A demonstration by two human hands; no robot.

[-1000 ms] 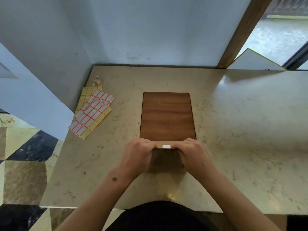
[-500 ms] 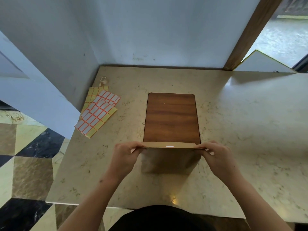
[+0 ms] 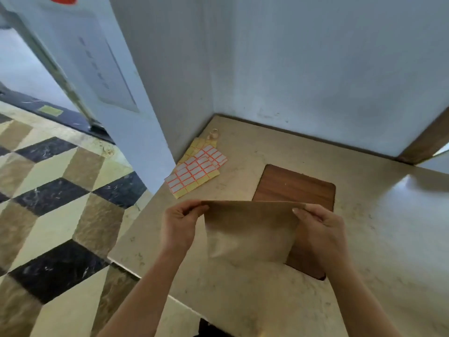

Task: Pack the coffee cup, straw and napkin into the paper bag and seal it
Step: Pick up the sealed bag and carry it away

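A brown paper bag [image 3: 250, 229] hangs upright above the marble counter, its top edge folded flat. My left hand [image 3: 181, 227] pinches the bag's top left corner. My right hand [image 3: 320, 229] pinches the top right corner. The bag's lower end hangs just over the near left part of a wooden board [image 3: 298, 190]. No coffee cup, straw or napkin shows; whatever is inside the bag is hidden.
Sheets of white stickers with orange borders on yellow backing [image 3: 196, 170] lie at the counter's back left, with a small tape roll [image 3: 213, 135] behind them. The marble counter [image 3: 379, 239] ends at walls behind and left; a tiled floor [image 3: 56, 215] lies below its left edge.
My hands slid from the middle of the bag's folded top out to its corners and lifted the bag off the counter. The view swung left, so the floor and door show now.
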